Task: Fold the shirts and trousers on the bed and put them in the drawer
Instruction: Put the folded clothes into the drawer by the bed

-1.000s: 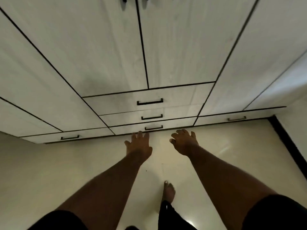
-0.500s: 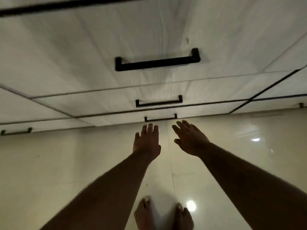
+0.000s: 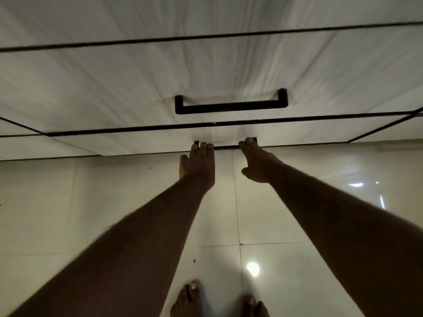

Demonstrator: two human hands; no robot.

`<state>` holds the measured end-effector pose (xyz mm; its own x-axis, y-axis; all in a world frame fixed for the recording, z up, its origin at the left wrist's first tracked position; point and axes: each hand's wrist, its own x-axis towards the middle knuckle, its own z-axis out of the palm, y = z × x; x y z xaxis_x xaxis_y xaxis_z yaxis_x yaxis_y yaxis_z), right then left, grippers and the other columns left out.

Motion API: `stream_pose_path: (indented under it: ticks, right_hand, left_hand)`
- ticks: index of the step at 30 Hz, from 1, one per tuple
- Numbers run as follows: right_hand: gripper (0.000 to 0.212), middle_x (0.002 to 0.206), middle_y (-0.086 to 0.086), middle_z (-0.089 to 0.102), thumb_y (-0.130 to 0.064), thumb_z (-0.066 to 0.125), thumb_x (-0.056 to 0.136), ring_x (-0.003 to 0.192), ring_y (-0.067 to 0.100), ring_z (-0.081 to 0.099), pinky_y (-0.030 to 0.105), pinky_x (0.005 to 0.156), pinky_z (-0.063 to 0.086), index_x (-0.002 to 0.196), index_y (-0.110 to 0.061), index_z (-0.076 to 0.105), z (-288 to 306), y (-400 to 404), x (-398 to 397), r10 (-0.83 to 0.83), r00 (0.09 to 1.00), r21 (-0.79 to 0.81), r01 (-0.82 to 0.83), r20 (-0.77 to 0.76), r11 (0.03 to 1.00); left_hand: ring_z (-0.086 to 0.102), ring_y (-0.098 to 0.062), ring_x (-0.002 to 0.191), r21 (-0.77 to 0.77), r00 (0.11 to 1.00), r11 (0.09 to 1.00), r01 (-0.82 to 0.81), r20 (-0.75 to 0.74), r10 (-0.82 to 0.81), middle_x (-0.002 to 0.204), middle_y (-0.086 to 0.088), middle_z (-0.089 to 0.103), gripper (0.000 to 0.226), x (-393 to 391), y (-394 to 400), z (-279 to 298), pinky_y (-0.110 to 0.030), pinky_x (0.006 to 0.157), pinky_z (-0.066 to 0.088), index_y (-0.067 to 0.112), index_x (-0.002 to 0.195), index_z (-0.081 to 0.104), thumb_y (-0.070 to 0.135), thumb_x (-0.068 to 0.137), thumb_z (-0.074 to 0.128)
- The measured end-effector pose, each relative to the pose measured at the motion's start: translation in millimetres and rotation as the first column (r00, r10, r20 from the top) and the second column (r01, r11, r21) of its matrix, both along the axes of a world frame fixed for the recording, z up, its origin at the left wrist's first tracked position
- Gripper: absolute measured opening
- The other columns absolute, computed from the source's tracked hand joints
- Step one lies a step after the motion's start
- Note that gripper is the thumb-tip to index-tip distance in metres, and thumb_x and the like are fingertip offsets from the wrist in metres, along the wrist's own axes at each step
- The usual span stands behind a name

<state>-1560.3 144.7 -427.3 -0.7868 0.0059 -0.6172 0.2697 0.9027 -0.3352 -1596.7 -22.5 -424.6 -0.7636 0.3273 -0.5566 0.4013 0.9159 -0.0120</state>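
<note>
White wardrobe drawers fill the top of the head view. The lowest drawer (image 3: 128, 144) is closed, and its black handle (image 3: 226, 147) shows just above the floor. My left hand (image 3: 199, 163) reaches forward with straight fingers, its tips touching the handle's left end. The fingertips of my right hand (image 3: 258, 163) rest at the handle's right end, thumb spread out. Neither hand holds anything. No shirts, trousers or bed are in view.
The drawer above (image 3: 114, 88) is closed and has a larger black handle (image 3: 231, 107). A glossy cream tiled floor (image 3: 68, 213) lies below, with my bare feet (image 3: 190, 298) at the bottom edge. More cupboard fronts sit left and right.
I have bent lower and closer to the drawers. Both hands moved forward from above the floor to the ends of the lowest drawer's handle.
</note>
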Motion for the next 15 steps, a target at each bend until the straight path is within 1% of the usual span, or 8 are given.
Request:
stream_pose_path:
  ticks: [2, 5, 9, 10, 11, 13, 14, 15]
  right_hand:
    - [0.077, 0.154, 0.003, 0.018, 0.000, 0.060, 0.079, 0.116, 0.039, 0.053, 0.047, 0.090, 0.050, 0.147, -0.013, 0.024, 0.1, -4.6, -1.6, -0.032, 0.999, -0.010, 0.032, -0.035, 0.999]
    - [0.078, 0.157, 0.003, 0.015, 0.001, 0.059, 0.079, 0.121, 0.038, 0.051, 0.046, 0.094, 0.050, 0.148, -0.013, 0.024, 9.2, -14.4, 14.8, -0.048, 0.999, 0.007, 0.048, 0.025, 0.999]
    - [0.069, 0.154, 0.000, 0.024, -0.014, 0.056, 0.084, 0.131, 0.030, 0.045, 0.044, 0.101, 0.045, 0.147, -0.021, 0.028, 40.9, -29.5, 52.2, 0.049, 0.964, 0.123, -0.084, 0.262, 0.989]
    - [0.061, 0.149, 0.000, 0.034, -0.020, 0.055, 0.086, 0.128, 0.028, 0.049, 0.041, 0.098, 0.046, 0.143, -0.022, 0.035, 64.9, -41.1, 71.4, 0.101, 0.938, 0.150, -0.158, 0.332, 0.976]
    - [0.048, 0.141, 0.000, 0.045, -0.025, 0.053, 0.088, 0.122, 0.026, 0.054, 0.037, 0.094, 0.047, 0.135, -0.023, 0.045, 73.5, -50.3, 84.6, 0.133, 0.936, 0.164, -0.195, 0.326, 0.967]
    - [0.025, 0.114, 0.001, 0.063, -0.032, 0.052, 0.090, 0.105, 0.025, 0.063, 0.032, 0.081, 0.048, 0.110, -0.022, 0.063, 104.3, -74.9, 124.7, 0.224, 0.966, 0.165, -0.244, 0.130, 0.956]
    - [0.018, 0.099, 0.001, 0.065, -0.033, 0.058, 0.087, 0.093, 0.026, 0.065, 0.032, 0.073, 0.049, 0.096, -0.020, 0.067, 107.3, -80.7, 134.1, 0.190, 0.976, 0.157, -0.173, -0.103, 0.972]
    - [0.016, 0.091, 0.002, 0.064, -0.032, 0.065, 0.080, 0.085, 0.027, 0.064, 0.033, 0.068, 0.049, 0.090, -0.020, 0.068, 109.4, -82.3, 142.2, 0.165, 0.951, 0.152, -0.128, -0.261, 0.980]
  left_hand:
    - [0.010, -0.029, 0.148, 0.019, 0.999, 0.999, -0.048, -0.002, 0.048, 0.161, -0.004, 0.012, 0.088, 2.9, 0.6, 3.1, -0.047, 0.114, 0.026, 0.015, 0.155, 0.006, 0.011, 0.086, 0.061]
    - [0.008, -0.032, 0.148, -0.029, 0.999, 0.999, -0.040, 0.022, 0.041, 0.162, -0.003, 0.013, 0.085, 21.2, -2.7, 11.7, -0.052, 0.117, 0.019, 0.017, 0.155, 0.007, 0.012, 0.088, 0.060]
    - [0.023, -0.032, 0.143, -0.167, 0.985, 0.982, 0.082, 0.167, -0.054, 0.158, -0.004, 0.022, 0.079, 59.0, -18.2, 27.2, -0.057, 0.116, 0.013, 0.016, 0.154, 0.011, 0.014, 0.089, 0.056]
    - [0.027, -0.031, 0.140, -0.183, 0.968, 0.978, 0.104, 0.243, -0.057, 0.154, -0.004, 0.029, 0.073, 79.2, -24.8, 45.6, -0.056, 0.116, 0.015, 0.015, 0.152, 0.018, 0.016, 0.089, 0.055]
    - [0.034, -0.030, 0.136, -0.142, 0.960, 0.986, 0.092, 0.275, -0.050, 0.147, -0.005, 0.040, 0.062, 88.8, -26.3, 54.1, -0.052, 0.114, 0.021, 0.015, 0.147, 0.032, 0.017, 0.089, 0.054]
    - [0.055, -0.027, 0.114, 0.081, 0.967, 0.995, 0.067, 0.242, -0.084, 0.118, -0.004, 0.062, 0.030, 124.9, -38.9, 91.3, -0.040, 0.097, 0.040, 0.017, 0.116, 0.060, 0.018, 0.088, 0.049]
    - [0.061, -0.028, 0.098, 0.287, 0.992, 0.954, 0.087, 0.065, -0.110, 0.101, -0.004, 0.065, 0.022, 131.7, -43.4, 97.1, -0.037, 0.084, 0.045, 0.017, 0.100, 0.064, 0.020, 0.085, 0.048]
    - [0.061, -0.029, 0.088, 0.395, 0.990, 0.908, 0.139, -0.068, -0.122, 0.092, -0.005, 0.064, 0.021, 139.5, -49.6, 101.0, -0.037, 0.075, 0.047, 0.017, 0.092, 0.065, 0.023, 0.081, 0.048]
